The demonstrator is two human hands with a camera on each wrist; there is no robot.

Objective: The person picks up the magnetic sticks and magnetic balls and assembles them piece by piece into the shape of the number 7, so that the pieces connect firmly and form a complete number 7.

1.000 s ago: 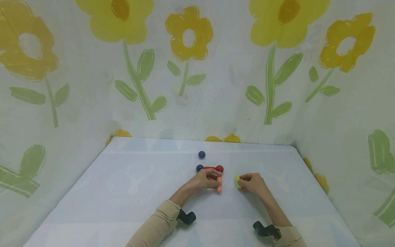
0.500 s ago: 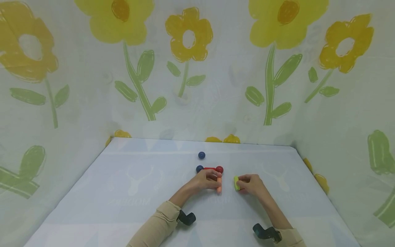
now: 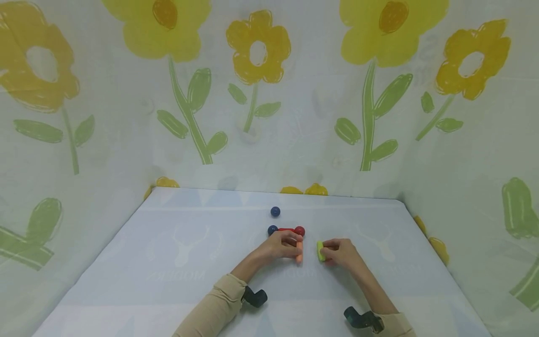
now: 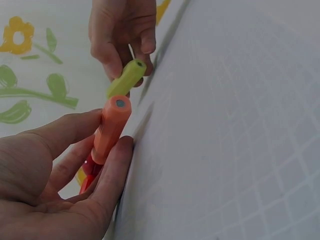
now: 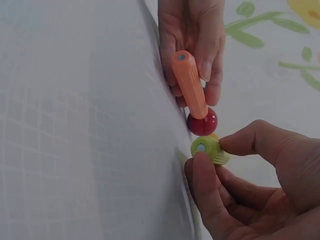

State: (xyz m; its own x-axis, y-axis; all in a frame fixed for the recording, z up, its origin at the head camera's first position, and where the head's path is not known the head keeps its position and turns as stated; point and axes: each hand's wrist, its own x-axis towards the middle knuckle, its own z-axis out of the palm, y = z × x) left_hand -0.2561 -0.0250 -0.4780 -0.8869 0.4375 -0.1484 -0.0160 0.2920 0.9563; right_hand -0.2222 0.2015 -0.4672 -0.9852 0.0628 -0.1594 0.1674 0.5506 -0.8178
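My left hand [image 3: 281,245] pinches an orange magnetic rod [image 4: 111,129] between thumb and fingers; a grey disc shows in its near end. The rod's far end meets a red ball [image 5: 204,122] in the right wrist view. From that ball a red rod [image 3: 287,229] runs left to a blue ball [image 3: 272,230]. A little to the right, my right hand [image 3: 343,252] pinches a yellow-green magnetic rod [image 3: 321,251], which stands apart from the orange one. Its end also carries a grey disc, seen in the right wrist view.
Behind the joined pieces a second blue ball [image 3: 275,211] lies alone on the white table [image 3: 202,262]. Flower-printed cloth walls [image 3: 294,140] enclose the table at the back and both sides. A dark wrist camera [image 3: 363,318] sits on each forearm.
My right hand has shifted slightly left with the yellow-green rod, which has turned a little and is closer to the orange rod. The left hand stays nearly still.
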